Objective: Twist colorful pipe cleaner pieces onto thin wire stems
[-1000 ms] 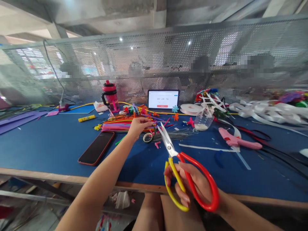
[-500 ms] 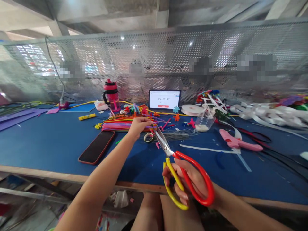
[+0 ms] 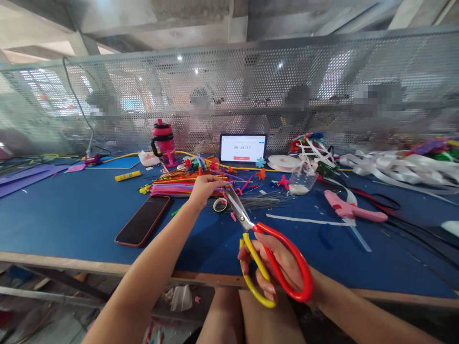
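My right hand (image 3: 278, 270) grips a pair of scissors (image 3: 267, 253) with one red and one yellow handle, fingers through the loops. The steel blades point up and left, and their tips sit right beside my left hand. My left hand (image 3: 205, 187) reaches out over the blue table (image 3: 71, 215), its fingers pinched on a thin pink strip at the edge of a pile of coloured pipe cleaners and foam strips (image 3: 175, 185). A small roll of tape (image 3: 220, 205) lies just below that hand.
A black phone (image 3: 143, 220) lies left of my arm. Behind are a pink bottle (image 3: 164, 142), a tablet showing a timer (image 3: 243, 148), a glue stick (image 3: 128, 176), a clear cup (image 3: 301, 180), a pink glue gun (image 3: 353, 209), white ribbon (image 3: 398, 167) and a mesh screen (image 3: 251, 91).
My right hand has carried the scissors left and up toward my left hand, so the blade tips now reach the strip it holds. My left hand has stayed put.
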`<action>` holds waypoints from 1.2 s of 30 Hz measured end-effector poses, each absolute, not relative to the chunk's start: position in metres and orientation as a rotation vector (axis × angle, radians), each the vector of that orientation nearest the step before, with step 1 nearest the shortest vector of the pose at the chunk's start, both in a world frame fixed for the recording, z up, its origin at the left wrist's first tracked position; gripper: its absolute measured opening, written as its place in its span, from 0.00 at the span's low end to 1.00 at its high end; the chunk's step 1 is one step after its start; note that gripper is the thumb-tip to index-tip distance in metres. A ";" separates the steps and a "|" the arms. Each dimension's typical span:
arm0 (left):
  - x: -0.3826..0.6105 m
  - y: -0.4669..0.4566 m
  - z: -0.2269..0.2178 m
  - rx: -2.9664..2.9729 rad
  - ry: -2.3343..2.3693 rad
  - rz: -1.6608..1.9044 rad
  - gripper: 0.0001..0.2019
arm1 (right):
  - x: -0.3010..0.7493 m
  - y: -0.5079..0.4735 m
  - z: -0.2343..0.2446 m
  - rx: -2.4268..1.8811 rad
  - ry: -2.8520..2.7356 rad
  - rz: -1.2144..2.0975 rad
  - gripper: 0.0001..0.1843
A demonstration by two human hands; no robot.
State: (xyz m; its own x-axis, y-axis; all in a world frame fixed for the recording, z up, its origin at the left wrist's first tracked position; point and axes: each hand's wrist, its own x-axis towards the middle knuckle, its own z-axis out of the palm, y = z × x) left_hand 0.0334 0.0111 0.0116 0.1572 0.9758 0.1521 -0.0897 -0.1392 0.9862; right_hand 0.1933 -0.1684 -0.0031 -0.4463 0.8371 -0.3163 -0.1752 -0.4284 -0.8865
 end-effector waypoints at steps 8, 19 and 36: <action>0.032 0.010 0.014 1.272 0.958 1.178 0.11 | 0.194 -0.163 -0.004 -1.091 -1.033 1.980 0.27; 0.033 0.007 0.018 1.243 0.941 1.128 0.11 | 0.194 -0.162 -0.005 -1.068 -1.040 1.937 0.28; 0.033 0.007 0.018 1.234 0.876 1.135 0.15 | 0.184 -0.159 -0.005 -1.035 -0.953 1.937 0.30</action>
